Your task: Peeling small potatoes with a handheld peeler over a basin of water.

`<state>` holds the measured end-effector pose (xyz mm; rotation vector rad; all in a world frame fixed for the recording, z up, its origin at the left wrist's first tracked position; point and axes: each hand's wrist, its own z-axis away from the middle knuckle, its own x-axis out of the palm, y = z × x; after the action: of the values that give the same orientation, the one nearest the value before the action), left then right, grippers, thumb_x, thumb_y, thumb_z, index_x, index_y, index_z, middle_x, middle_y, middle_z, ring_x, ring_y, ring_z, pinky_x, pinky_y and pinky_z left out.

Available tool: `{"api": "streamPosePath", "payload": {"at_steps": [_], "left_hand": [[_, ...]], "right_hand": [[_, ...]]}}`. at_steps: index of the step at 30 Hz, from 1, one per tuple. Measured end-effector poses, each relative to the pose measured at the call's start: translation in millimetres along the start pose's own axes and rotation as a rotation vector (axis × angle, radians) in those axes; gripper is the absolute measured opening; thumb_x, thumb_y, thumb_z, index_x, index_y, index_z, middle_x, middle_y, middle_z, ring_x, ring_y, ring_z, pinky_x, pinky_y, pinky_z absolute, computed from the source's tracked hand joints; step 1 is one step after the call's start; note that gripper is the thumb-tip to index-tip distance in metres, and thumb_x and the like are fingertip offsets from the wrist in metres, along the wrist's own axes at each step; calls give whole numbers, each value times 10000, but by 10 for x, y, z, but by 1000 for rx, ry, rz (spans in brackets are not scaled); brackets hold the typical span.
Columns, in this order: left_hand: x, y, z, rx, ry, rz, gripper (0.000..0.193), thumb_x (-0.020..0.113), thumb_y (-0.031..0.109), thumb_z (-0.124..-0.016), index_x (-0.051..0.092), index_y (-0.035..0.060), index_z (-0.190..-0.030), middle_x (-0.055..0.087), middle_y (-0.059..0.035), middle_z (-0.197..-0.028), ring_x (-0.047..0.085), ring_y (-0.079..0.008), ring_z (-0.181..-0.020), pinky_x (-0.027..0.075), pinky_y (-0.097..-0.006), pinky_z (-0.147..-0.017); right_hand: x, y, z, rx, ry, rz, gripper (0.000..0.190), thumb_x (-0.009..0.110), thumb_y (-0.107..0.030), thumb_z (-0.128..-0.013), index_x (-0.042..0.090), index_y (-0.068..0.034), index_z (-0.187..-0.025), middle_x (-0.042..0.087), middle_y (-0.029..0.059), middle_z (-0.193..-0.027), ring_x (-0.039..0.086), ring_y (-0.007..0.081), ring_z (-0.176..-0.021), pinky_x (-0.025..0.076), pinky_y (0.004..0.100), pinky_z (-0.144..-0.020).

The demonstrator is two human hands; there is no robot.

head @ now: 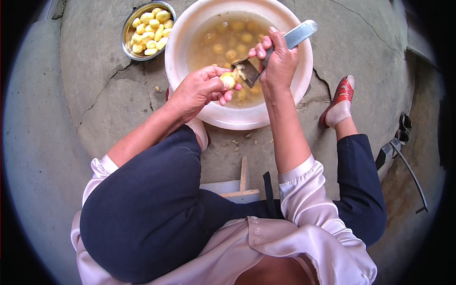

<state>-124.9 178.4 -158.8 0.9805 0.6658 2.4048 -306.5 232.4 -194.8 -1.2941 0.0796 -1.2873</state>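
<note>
My left hand [206, 87] holds a partly peeled potato [228, 80] over the near part of a large whitish basin [233, 123]. In my right hand [279, 58] is a peeler [301, 34] with a broad metal handle and a square metal head, gripped by its handle. The head is tilted close beside the potato, with scraps of peel at it; whether blade and potato touch, I cannot tell. Several unpeeled round potatoes [231, 54] lie in the basin's cloudy brown water. Peeled yellow potatoes [151, 34] fill a metal bowl [125, 46] at the basin's upper left.
Cracked concrete floor [117, 92] surrounds the basin, with peel scraps [235, 142] on its near side. My feet in red shoes [343, 93] flank the basin. Part of a wooden-edged stool [242, 194] shows between my legs. A metal object with a bent rod [413, 171] lies at the right.
</note>
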Motion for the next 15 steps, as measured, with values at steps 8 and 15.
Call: {"api": "streamPosePath", "payload": {"at_steps": [8, 15], "left_hand": [[-31, -37, -14, 89, 48, -98, 277, 576, 72, -934, 518, -43, -1179, 651, -129, -1036, 633, -133, -752, 537, -254, -707], [8, -52, -27, 148, 4, -138, 305, 556, 39, -939, 487, -55, -1221, 655, -133, -1006, 639, -135, -761, 549, -257, -720]], "right_hand": [[108, -49, 56, 142, 78, -76, 137, 579, -103, -922, 481, -30, -860, 487, 41, -646, 496, 145, -485, 513, 339, -451], [-155, 62, -75, 18, 90, 37, 149, 593, -101, -911, 472, -29, -862, 494, 49, -660, 496, 144, -479, 508, 335, -435]]}}
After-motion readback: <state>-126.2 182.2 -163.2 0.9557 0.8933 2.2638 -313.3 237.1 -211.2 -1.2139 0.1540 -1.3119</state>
